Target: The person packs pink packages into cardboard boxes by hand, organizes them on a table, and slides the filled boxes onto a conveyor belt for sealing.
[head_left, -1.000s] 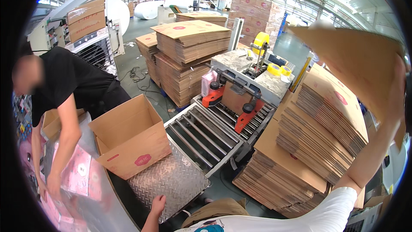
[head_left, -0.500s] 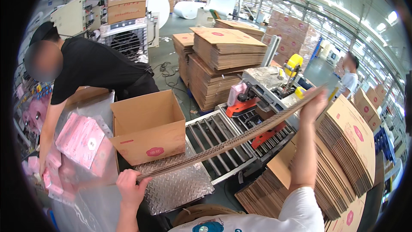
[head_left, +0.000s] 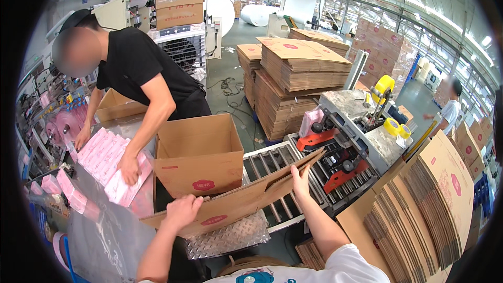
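"Brown cardboard carton with a red emblem, folded nearly flat, slants across in front of you, above the silver diamond-tread metal plate. How do your hands stand?"

"Apart, both clamped on that carton. Your left hand holds its upper edge; your right hand grips near the other end, where the panels part slightly."

"Done so far?"

"One brown open-topped cardboard box, standing erected just beyond your carton. Floor hidden; can't tell whether anything lies inside."

"And left?"

"Your carton, I'd judge: barely opened, not yet squared up. Many brown flattened cardboard cartons are stacked at your right. Pink wrapped packs lie outside the box, a co-worker's hand on them; those look unboxed."
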Available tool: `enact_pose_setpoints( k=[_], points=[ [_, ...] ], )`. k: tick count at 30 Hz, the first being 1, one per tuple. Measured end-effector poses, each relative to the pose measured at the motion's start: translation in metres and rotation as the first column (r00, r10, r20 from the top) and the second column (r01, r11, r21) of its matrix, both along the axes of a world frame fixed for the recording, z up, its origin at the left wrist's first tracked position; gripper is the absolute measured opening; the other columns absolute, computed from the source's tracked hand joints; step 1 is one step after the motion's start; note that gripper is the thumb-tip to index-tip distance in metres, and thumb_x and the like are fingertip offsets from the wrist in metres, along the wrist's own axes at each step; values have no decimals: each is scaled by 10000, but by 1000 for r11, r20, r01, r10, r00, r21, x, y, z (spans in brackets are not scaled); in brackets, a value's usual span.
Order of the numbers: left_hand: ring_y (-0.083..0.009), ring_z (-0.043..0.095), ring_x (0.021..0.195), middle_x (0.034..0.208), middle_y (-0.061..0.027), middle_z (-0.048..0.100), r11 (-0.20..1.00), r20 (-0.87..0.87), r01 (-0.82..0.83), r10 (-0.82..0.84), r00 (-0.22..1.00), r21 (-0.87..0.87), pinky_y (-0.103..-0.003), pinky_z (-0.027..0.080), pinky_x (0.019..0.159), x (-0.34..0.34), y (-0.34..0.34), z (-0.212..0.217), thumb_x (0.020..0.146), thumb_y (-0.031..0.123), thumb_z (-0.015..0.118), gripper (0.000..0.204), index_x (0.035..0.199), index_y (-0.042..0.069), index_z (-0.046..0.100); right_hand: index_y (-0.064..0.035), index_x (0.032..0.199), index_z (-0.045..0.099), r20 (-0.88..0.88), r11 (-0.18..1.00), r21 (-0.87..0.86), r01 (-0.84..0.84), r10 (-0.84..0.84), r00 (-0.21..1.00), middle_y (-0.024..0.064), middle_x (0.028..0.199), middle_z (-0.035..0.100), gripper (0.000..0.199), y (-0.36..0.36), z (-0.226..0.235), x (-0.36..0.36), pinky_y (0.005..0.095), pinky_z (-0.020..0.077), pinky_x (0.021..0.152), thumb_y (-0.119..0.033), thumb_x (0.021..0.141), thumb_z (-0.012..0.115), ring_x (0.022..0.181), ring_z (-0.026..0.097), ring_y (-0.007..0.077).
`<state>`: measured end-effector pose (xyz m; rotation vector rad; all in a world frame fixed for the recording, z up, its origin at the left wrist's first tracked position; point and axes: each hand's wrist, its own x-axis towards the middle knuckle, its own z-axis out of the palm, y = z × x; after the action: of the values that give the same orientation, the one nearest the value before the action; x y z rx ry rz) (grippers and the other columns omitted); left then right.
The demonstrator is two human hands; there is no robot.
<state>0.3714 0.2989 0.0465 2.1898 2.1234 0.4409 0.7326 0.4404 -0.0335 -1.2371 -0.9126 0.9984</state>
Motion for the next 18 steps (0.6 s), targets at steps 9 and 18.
enact_pose_setpoints(
  k=[9,18],
  points=[
    [-371,639,834,942,-223,635,905,340,-235,360,869,-355,-439,496,751,-57,31,9,903,250,484,322,1040,-36,543,5,1232,484,733,817,-269,-511,518,442,150,1041,645,464,-17,102,110,345,492,799,-95,780,508,916,633,248],
    [-328,145,1385,1459,-246,209,998,200,56,-57,978,9,-580,71,1086,97,-21,-111,843,447,497,821,1390,-81,189,72,1412,129,561,508,-807,-302,499,-660,274,1485,72,1103,-88,26,56,462,172,1106,-729,746,491,1378,122,407]
  ],
)
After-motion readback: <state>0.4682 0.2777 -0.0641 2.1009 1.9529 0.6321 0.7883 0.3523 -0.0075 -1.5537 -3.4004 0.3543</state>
